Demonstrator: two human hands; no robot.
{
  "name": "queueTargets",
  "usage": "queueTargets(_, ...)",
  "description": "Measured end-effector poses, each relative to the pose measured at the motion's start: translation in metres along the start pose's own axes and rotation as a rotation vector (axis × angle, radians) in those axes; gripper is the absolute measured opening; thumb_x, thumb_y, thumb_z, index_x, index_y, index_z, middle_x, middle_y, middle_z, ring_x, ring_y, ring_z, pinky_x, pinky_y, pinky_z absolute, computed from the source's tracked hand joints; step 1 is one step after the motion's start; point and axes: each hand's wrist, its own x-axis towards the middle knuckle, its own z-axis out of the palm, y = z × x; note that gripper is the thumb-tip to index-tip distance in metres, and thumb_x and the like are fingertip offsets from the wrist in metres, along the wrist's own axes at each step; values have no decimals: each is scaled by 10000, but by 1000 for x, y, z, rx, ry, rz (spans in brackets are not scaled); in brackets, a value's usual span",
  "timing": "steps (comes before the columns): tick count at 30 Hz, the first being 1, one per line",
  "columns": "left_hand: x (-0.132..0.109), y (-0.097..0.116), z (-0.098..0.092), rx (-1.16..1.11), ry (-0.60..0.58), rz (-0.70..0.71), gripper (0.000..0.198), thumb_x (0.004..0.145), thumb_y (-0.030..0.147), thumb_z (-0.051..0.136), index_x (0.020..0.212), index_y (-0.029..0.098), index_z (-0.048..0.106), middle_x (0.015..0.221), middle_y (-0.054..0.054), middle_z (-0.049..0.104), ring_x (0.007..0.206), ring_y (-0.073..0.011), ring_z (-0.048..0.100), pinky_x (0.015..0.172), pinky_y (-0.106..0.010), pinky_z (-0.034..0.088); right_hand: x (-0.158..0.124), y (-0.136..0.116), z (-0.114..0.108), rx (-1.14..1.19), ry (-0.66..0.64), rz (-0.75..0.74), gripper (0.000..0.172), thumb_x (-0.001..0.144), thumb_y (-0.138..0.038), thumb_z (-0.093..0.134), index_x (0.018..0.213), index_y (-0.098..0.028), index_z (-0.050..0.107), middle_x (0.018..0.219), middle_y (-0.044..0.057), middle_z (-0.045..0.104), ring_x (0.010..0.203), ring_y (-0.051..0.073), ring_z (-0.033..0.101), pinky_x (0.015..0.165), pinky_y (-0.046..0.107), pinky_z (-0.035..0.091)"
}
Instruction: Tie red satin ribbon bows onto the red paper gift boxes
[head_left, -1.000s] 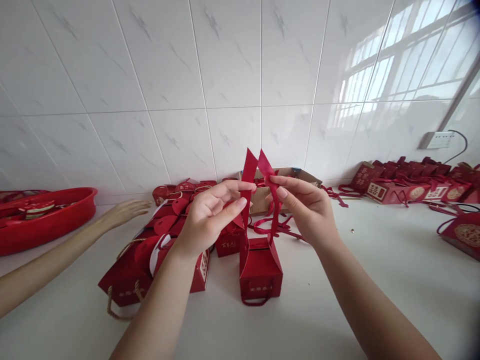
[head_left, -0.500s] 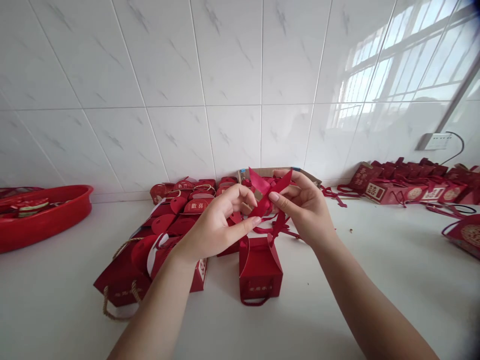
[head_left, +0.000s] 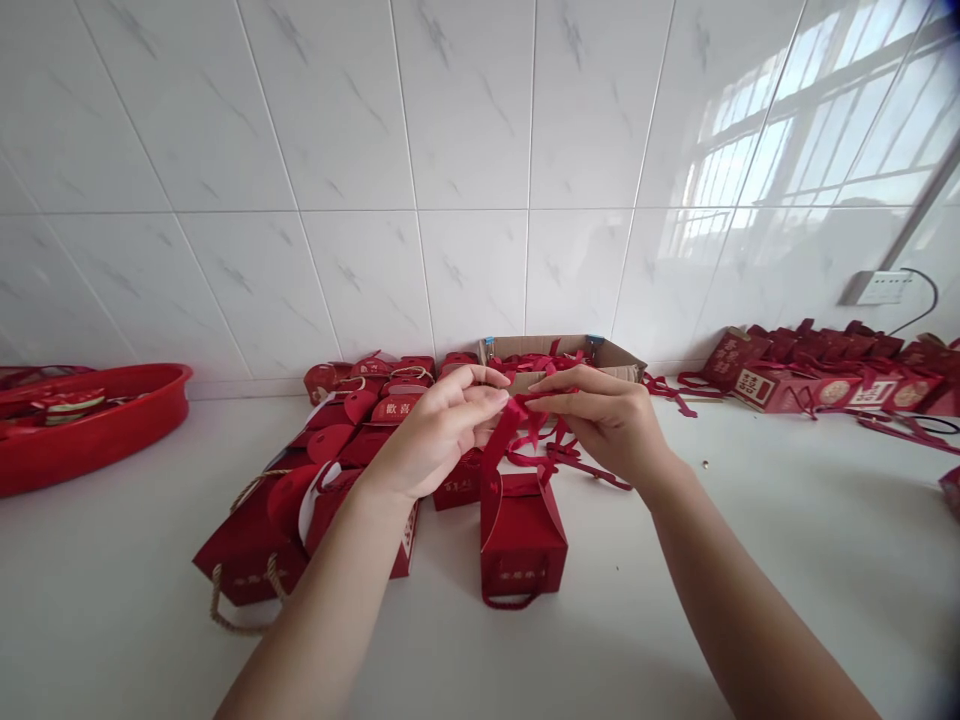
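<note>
A small red gift box (head_left: 523, 545) stands upright on the white table, its top folded together and a red cord loop on its near side. Above it, a red ribbon (head_left: 495, 445) rises from the box top to my hands. My left hand (head_left: 450, 425) pinches the ribbon between thumb and fingers from the left. From the right, my right hand (head_left: 600, 410) also pinches it, fingertips close to those of the left. The ribbon's knot or loop lies partly hidden between the fingers.
Several red gift boxes (head_left: 255, 545) crowd the table to the left, some with rope handles. Behind my hands is a cardboard tray (head_left: 619, 362) of red ribbons. A red basin (head_left: 142, 430) is far left. More red boxes (head_left: 795, 385) line the wall at right, below a socket (head_left: 881, 288).
Both hands have drawn closer together at the ribbon, and the spread ribbon ends that stood up between them are now lower and mostly covered by the fingers. The box has stayed in place.
</note>
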Motion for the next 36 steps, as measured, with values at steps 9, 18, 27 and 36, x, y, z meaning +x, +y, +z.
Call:
queueTargets(9,8,-7,0,-85,-73,-42,208,827,377,603,939,202,593,851,-30,659,767,-150,631,653,-257,477,2,0,1,-32,45,-22,348,862,-62,482,964,-289,726,992,49,687,911,181,646,724,331,572)
queueTargets(18,12,-15,5,-67,-101,43,260,877,372,504,962,150,610,843,-64,681,833,-179,640,783,-302,484,2,4,3,-40,73,-54,327,857,-48,484,941,-256,721,954,55,681,896,171,647,708,318,580)
queueTargets(27,2,-2,-8,1037,442,490,206,820,356,572,960,205,589,742,3,643,665,-138,585,652,-247,434,-2,12,-16,-14,-8,61,292,758,-41,515,769,-234,733,1064,51,670,893,200,631,680,337,553)
queueTargets(36,-54,11,-80,1644,276,144,122,735,124,415,804,218,453,570,57,440,499,-121,431,511,-229,332,-92,31,-82,-190,-360,510,234,719,-98,493,649,-212,685,728,4,690,630,141,617,554,242,466)
